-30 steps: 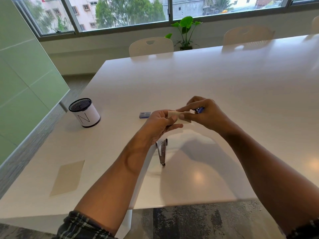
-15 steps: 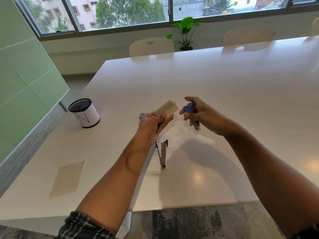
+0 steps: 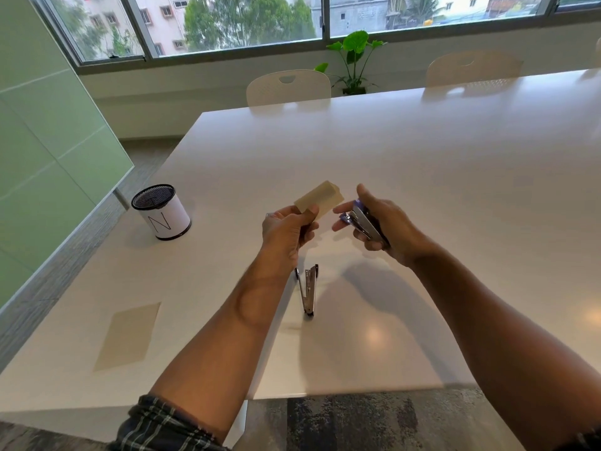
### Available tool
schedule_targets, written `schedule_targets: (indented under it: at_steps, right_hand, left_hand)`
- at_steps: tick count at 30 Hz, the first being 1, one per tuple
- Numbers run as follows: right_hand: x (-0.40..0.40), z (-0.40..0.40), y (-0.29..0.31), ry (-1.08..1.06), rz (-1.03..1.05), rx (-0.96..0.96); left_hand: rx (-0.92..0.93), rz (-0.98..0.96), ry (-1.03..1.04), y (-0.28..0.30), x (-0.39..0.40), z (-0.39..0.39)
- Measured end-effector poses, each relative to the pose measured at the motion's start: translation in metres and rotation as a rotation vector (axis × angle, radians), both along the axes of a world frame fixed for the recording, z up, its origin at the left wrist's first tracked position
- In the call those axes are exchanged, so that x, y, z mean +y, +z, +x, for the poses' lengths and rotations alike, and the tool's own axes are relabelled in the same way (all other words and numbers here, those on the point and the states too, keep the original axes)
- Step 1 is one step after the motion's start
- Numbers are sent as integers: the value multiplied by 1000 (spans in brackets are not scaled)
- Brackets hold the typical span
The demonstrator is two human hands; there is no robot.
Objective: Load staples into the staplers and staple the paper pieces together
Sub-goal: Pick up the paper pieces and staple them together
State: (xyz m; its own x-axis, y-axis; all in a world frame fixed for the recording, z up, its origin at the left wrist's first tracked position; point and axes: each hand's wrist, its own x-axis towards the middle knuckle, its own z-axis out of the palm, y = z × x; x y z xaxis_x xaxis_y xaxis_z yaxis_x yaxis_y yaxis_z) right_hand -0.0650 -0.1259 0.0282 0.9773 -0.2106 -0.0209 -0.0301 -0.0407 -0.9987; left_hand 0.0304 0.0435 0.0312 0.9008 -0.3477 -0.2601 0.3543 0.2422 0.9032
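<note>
1. My left hand (image 3: 287, 231) is up above the table (image 3: 422, 177), thumb and fingers pinched on the near end of the folded paper pieces (image 3: 320, 198), and the tan stack juts out far and to the right.
2. My right hand (image 3: 379, 222) sits just right of that paper, fingers curled round the purple stapler (image 3: 362, 222); its metal side faces me and its purple nose points left toward the paper.
3. There's a small gap between the paper's edge and the stapler nose, so they are close but apart.
4. Below my left wrist, a second, silver stapler (image 3: 309, 292) lies on the table, running near to far, untouched.
5. Nearer me on the left, one flat tan paper sheet (image 3: 128, 336) rests on the tabletop, well apart from both hands.
6. Farther left stands a mesh pen cup (image 3: 161, 211) with a white wrap marked "N".
7. Across the table I see two pale chairs (image 3: 287, 87) and a green potted plant (image 3: 353, 61) under the window.
</note>
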Motion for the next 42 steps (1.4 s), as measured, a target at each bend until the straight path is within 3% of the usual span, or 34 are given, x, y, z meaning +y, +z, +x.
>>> schedule_targets:
  at_steps: [4,8,20,33,42]
  right_hand:
    - [-1,0,-3,-7,125,-49]
    - [3,-3,-4,-37,68,-96]
    - [15,0,-7,-117,307,-219]
    - [14,-4,-11,-155,427,-237]
    - [21,-2,-9,-248,418,-247]
  left_hand:
    - [-5,-13,28,2,-3,0]
    - [-2,-11,12,4,-5,0]
    - [-55,28,-14,7,-11,-5]
    - [-397,235,24,5,-19,-7]
    - [-325,188,-42,0,-22,-14]
